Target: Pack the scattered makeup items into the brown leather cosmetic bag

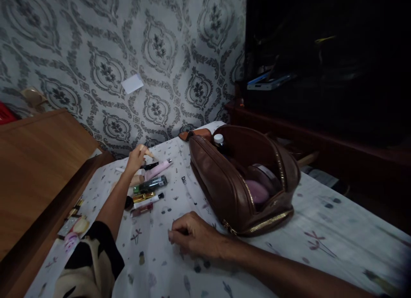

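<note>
My left hand (pixel 135 160) reaches to the far side of the table, its fingers closed around a slim beige item (pixel 149 153) that is too small to identify. Just below it lies a row of cosmetics: a black slim item (pixel 150 165), a pink tube (pixel 158 168), a green-and-dark bottle (pixel 150 185), a gold tube (pixel 143 197), a white tube with a black cap (pixel 149 201) and a dark red tube (pixel 141 210). My right hand (pixel 195 236) rests on the cloth with curled fingers and nothing visible in them, left of the unzipped brown bag (pixel 208 178).
Inside the bag are a white-capped bottle (pixel 218 139), a pink rounded item (pixel 257 192) and a round container (pixel 265 174). An orange-brown case (pixel 201 134) lies behind it. Small items, including a pinkish one (pixel 71 241), sit along the left edge beside a wooden panel (pixel 41 161).
</note>
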